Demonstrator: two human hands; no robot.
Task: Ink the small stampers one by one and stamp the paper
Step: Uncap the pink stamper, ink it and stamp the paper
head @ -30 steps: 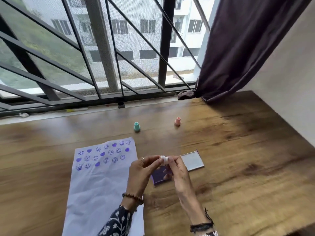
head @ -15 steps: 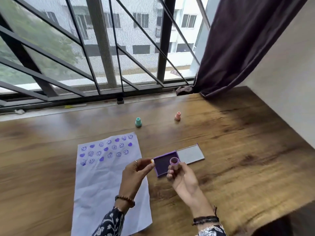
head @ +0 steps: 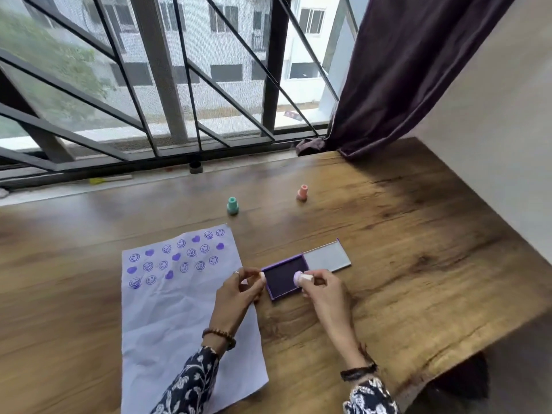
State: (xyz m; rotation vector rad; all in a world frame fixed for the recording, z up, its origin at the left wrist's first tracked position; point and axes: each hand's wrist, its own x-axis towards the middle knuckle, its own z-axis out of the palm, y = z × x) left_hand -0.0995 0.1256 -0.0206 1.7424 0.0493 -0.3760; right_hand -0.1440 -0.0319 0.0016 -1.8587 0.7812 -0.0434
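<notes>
While my right hand (head: 321, 286) pinches a small white stamper (head: 302, 277) over the purple ink pad (head: 283, 277), my left hand (head: 239, 289) grips a tiny cap (head: 262, 276) beside it. Left lies the stamped paper (head: 179, 309) on the counter (head: 418, 264); beyond stand green (head: 232, 205) and pink stampers (head: 302, 193).

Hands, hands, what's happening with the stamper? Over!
Right hand pinching stamper over ink pad. Left hand holds a small cap. Paper half stamped. Nothing in the way.

No readable text; only smiley and heart stamps on paper (head: 167, 309).
</notes>
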